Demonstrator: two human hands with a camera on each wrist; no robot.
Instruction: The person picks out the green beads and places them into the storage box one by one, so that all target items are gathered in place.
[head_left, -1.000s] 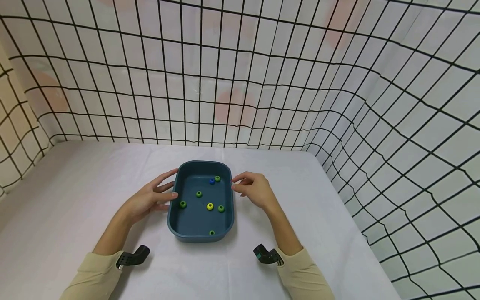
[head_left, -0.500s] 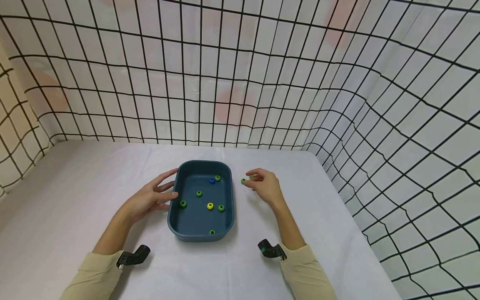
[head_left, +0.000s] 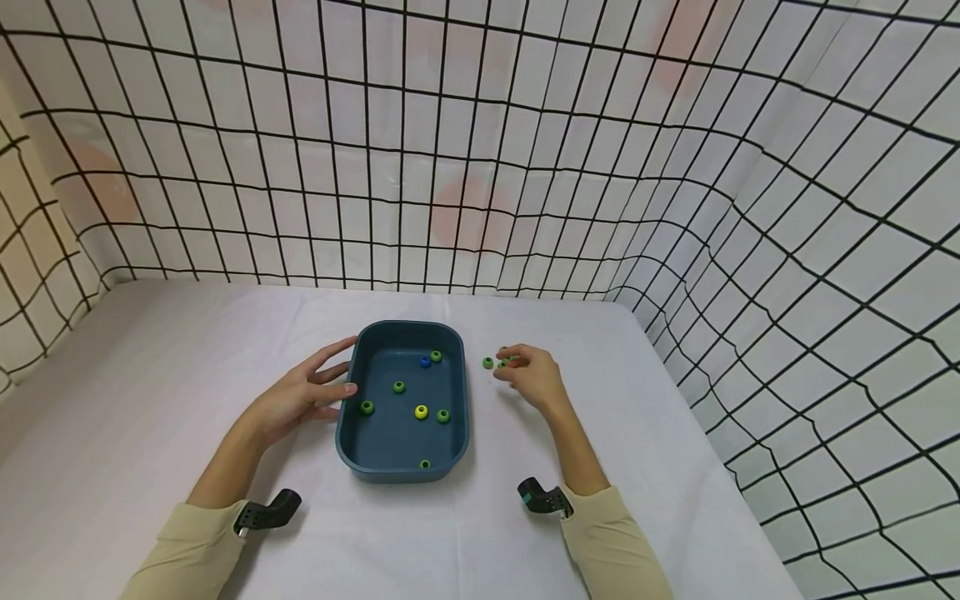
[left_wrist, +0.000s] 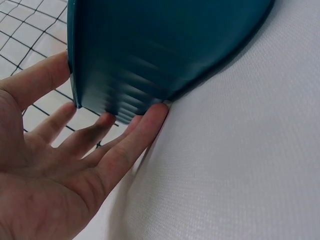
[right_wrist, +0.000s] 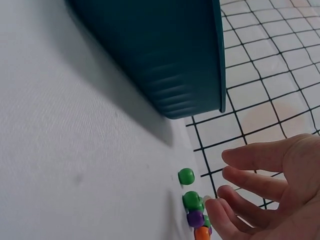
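A dark blue-green plastic tray (head_left: 393, 437) stands upright on the table. Several green beads (head_left: 399, 387), a yellow bead (head_left: 422, 412) and a blue bead (head_left: 425, 362) lie scattered inside it. My left hand (head_left: 288, 402) rests against the tray's left side, fingers spread; the left wrist view shows fingertips (left_wrist: 159, 111) touching its outer wall. Right of the tray, my right hand (head_left: 534, 382) hovers with loosely bent fingers over a small group of beads, partly hiding them. In the right wrist view this group has green beads (right_wrist: 191, 200), a purple bead (right_wrist: 195, 218) and an orange bead (right_wrist: 202, 233).
A white cloth (head_left: 480, 533) covers the table. Black wire mesh (head_left: 420, 200) walls in its back and both sides. Each wrist carries a black camera mount (head_left: 268, 512) that sticks out inward over the cloth.
My right hand has moved right, from the tray's right wall to the loose beads, and its fingers have spread slightly. The left hand and tray have stayed in place.
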